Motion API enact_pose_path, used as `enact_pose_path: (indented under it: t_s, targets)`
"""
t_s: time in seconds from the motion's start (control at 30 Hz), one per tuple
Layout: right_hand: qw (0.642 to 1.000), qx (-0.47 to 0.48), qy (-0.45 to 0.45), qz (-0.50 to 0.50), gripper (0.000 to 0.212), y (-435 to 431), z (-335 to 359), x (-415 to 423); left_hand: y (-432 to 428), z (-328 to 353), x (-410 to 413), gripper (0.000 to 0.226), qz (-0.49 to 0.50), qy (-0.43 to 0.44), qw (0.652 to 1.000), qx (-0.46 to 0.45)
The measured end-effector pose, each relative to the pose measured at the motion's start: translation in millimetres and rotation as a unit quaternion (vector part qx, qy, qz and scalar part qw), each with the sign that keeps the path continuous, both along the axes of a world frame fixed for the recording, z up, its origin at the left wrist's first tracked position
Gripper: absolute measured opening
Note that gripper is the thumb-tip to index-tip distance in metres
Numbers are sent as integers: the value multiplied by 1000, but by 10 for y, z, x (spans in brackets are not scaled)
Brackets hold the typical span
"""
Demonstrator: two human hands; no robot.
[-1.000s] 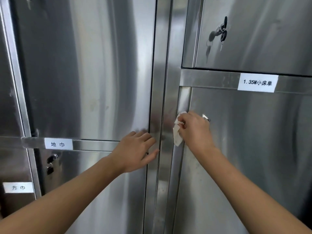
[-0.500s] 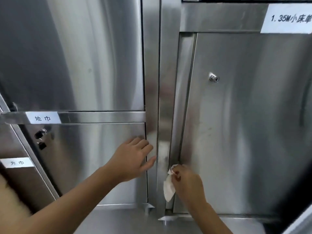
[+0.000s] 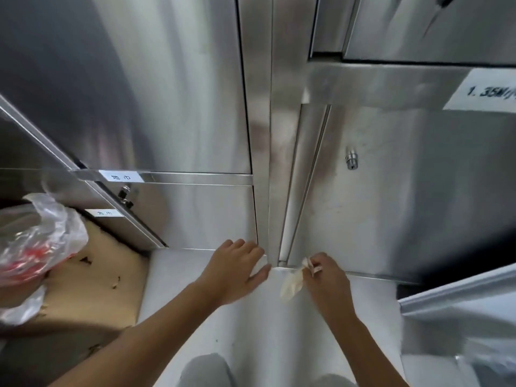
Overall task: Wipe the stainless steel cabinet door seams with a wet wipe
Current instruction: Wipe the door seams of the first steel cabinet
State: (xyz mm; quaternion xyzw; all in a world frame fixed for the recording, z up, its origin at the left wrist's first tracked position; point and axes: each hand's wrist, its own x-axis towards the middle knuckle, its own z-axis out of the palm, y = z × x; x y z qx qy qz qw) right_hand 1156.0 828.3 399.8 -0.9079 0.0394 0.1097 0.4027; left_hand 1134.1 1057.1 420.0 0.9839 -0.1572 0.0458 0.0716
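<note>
The stainless steel cabinet fills the view, with a vertical door seam [image 3: 304, 185] running down beside the right lower door [image 3: 391, 196]. My right hand [image 3: 326, 277] pinches a crumpled white wet wipe [image 3: 291, 284] at the bottom end of that seam, where the door meets the lower ledge. My left hand [image 3: 237, 269] lies flat with straight fingers on the bottom corner of the left lower door [image 3: 201, 216], just left of the centre post.
A round lock [image 3: 351, 161] sits on the right door. White labels [image 3: 121, 177] mark the frame rails. A clear plastic bag with red contents [image 3: 36, 241] rests on a brown surface at left. An open door edge [image 3: 458, 297] juts in at lower right.
My right hand has slid the wipe down the seam from mid-door height to its bottom end. My left hand has moved down with it. The view has tilted downward.
</note>
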Motion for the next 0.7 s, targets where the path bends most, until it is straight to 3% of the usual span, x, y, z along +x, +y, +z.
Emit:
enact_pose_path:
  t_s: [0.23,0.43,0.6,0.7]
  targets:
    - [999,-4,39,18,6,-56,1199,-328,-29,1224,-533,37,55,26,998,-27]
    - [998,43,16,41,12,26,1920,-695,85,1941,-1187,42,125,45,991,-18]
    - [988,65,-1,138,11,465,2413,-1040,321,2432,-2074,49,206,52,977,-28]
    - [975,87,6,203,8,857,2659,-1349,443,2757,-2663,65,296,80,952,-11]
